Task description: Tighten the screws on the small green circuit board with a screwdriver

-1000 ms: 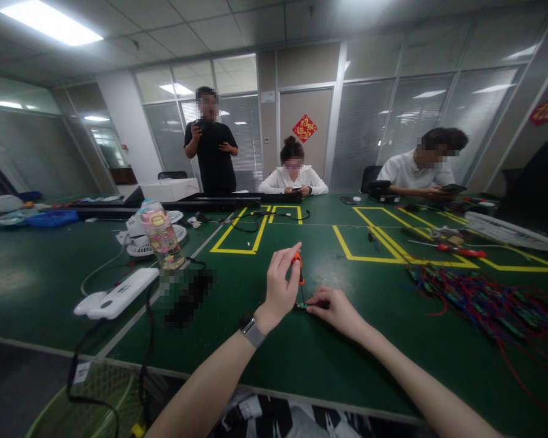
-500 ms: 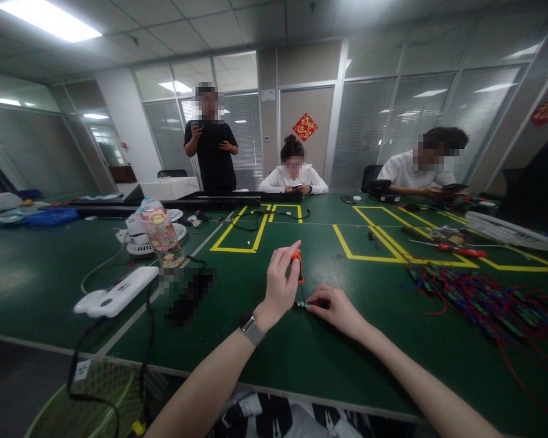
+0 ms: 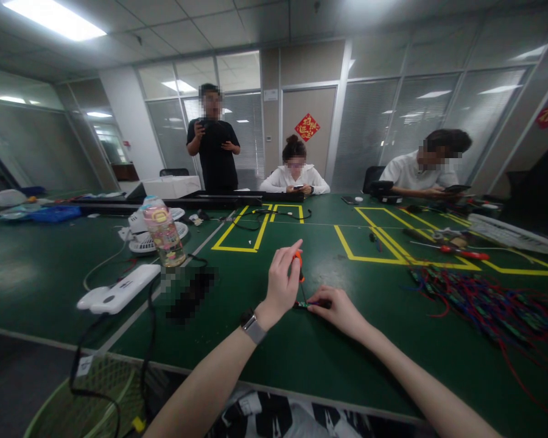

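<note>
My left hand (image 3: 281, 285) is raised a little over the green table (image 3: 301, 353), fingers pinched round a small orange-handled screwdriver (image 3: 298, 263) that stands upright with its tip pointing down. Just below that tip lies a small green circuit board (image 3: 302, 305). My right hand (image 3: 337, 309) rests on the table and pinches that board at its right end. A watch sits on my left wrist.
A tangled pile of red, blue and green wires (image 3: 484, 301) lies at right, a red screwdriver (image 3: 461, 253) behind it. At left are a bottle (image 3: 164, 233), a small fan, a white power strip (image 3: 119, 292) and cables. Three people are at the far side. Yellow tape marks boxes.
</note>
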Available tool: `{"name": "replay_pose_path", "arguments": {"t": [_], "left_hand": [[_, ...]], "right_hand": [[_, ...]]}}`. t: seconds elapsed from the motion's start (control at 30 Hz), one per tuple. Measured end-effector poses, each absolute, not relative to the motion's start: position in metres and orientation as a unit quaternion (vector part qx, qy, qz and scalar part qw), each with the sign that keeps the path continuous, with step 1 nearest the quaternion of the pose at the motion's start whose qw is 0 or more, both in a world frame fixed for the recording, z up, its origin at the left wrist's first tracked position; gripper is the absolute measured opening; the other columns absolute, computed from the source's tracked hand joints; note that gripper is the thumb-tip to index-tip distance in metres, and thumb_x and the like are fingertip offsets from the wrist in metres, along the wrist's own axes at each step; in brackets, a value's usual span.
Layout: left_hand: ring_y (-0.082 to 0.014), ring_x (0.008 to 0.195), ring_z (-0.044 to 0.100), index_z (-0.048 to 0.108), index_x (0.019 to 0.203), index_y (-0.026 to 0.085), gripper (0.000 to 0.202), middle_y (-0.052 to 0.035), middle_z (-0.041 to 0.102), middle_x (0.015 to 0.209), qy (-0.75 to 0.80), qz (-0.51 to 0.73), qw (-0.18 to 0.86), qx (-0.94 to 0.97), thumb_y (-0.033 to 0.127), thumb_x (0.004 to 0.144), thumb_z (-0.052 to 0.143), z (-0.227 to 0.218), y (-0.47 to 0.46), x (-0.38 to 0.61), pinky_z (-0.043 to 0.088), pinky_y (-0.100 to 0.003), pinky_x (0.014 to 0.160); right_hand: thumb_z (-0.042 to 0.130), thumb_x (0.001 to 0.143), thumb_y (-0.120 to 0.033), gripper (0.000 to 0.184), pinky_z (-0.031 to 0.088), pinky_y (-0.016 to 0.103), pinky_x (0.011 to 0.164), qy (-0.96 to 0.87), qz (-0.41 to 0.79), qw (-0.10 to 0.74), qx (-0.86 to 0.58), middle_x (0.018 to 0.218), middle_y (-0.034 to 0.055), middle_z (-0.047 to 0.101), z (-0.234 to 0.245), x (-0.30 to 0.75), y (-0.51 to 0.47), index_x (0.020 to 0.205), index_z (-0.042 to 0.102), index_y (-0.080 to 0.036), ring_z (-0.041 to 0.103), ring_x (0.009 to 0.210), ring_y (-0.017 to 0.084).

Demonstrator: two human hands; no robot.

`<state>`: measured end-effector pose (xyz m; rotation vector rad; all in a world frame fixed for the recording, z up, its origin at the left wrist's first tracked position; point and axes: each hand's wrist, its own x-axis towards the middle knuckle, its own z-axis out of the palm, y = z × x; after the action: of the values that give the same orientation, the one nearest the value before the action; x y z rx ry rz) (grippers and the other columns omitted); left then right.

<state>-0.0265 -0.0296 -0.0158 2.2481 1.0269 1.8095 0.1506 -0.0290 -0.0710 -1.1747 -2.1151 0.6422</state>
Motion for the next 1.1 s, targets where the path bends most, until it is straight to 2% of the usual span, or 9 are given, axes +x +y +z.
{"name": "replay_pose_path", "arguments": {"t": [0.17,0.27,0.37,0.47,0.53,0.7,0.87,1.1], "left_hand": [[-0.0177,0.090,0.056,0.045,0.136,0.023,0.043,-0.0051,0.060,0.100,0.342,0.613,0.005,0.713,0.027,0.094,0.055,-0.0184,-0.0260,-0.0262,0.047,-0.032,0.083],[-0.0174,0.086,0.055,0.053,0.128,0.024,0.036,-0.0033,0.058,0.092,0.337,0.608,-0.008,0.719,0.030,0.093,0.058,-0.0191,-0.0260,-0.0267,0.048,-0.031,0.079],[-0.0183,0.091,0.056,0.059,0.123,0.023,0.029,-0.0053,0.058,0.096,0.339,0.596,0.003,0.728,0.029,0.096,0.050,-0.0177,-0.0287,-0.0271,0.048,-0.031,0.080],[-0.0197,0.104,0.057,0.055,0.129,0.021,0.034,-0.0089,0.060,0.112,0.327,0.600,0.029,0.730,0.023,0.100,0.037,-0.0157,-0.0312,-0.0273,0.048,-0.034,0.089],[-0.0197,0.106,0.057,0.054,0.129,0.021,0.034,-0.0091,0.061,0.115,0.318,0.602,0.042,0.731,0.020,0.100,0.036,-0.0145,-0.0314,-0.0275,0.048,-0.035,0.091],[-0.0185,0.094,0.059,0.058,0.123,0.020,0.029,-0.0070,0.063,0.101,0.326,0.606,0.030,0.725,0.021,0.098,0.044,-0.0131,-0.0290,-0.0278,0.049,-0.033,0.084],[-0.0171,0.082,0.055,0.065,0.110,0.022,0.021,-0.0028,0.054,0.085,0.348,0.616,-0.011,0.706,0.028,0.092,0.057,-0.0140,-0.0277,-0.0280,0.048,-0.031,0.076],[-0.0187,0.102,0.057,0.052,0.133,0.022,0.036,-0.0079,0.061,0.110,0.314,0.597,0.041,0.737,0.020,0.100,0.039,-0.0139,-0.0296,-0.0274,0.048,-0.033,0.088]], "right_hand": [[0.067,0.080,-0.025,0.012,0.050,0.029,0.069,-0.805,0.241,0.310,-0.444,0.084,0.0050,0.067,-0.0693,0.1504,-0.0297,0.084,0.077,-0.020,0.062,0.074,0.018],[0.067,0.080,-0.024,0.011,0.050,0.028,0.068,-0.806,0.239,0.309,-0.444,0.084,0.0049,0.067,-0.0686,0.1502,-0.0299,0.084,0.077,-0.020,0.062,0.074,0.018],[0.067,0.080,-0.025,0.011,0.050,0.028,0.068,-0.808,0.233,0.306,-0.447,0.083,0.0044,0.067,-0.0683,0.1501,-0.0298,0.085,0.077,-0.020,0.062,0.072,0.018],[0.067,0.080,-0.025,0.012,0.050,0.028,0.069,-0.808,0.233,0.305,-0.446,0.083,0.0043,0.067,-0.0679,0.1501,-0.0301,0.085,0.077,-0.020,0.062,0.073,0.018],[0.067,0.080,-0.025,0.012,0.050,0.028,0.068,-0.808,0.236,0.305,-0.446,0.084,0.0045,0.067,-0.0676,0.1501,-0.0303,0.085,0.077,-0.020,0.062,0.073,0.018],[0.067,0.081,-0.025,0.013,0.050,0.029,0.070,-0.808,0.243,0.302,-0.443,0.085,0.0055,0.068,-0.0688,0.1508,-0.0296,0.087,0.077,-0.019,0.063,0.076,0.019],[0.067,0.081,-0.026,0.013,0.050,0.030,0.072,-0.809,0.240,0.309,-0.439,0.085,0.0057,0.068,-0.0707,0.1512,-0.0284,0.086,0.078,-0.020,0.063,0.077,0.020],[0.067,0.081,-0.024,0.012,0.050,0.029,0.070,-0.807,0.237,0.309,-0.443,0.084,0.0051,0.067,-0.0692,0.1504,-0.0297,0.085,0.077,-0.019,0.063,0.075,0.019]]}}
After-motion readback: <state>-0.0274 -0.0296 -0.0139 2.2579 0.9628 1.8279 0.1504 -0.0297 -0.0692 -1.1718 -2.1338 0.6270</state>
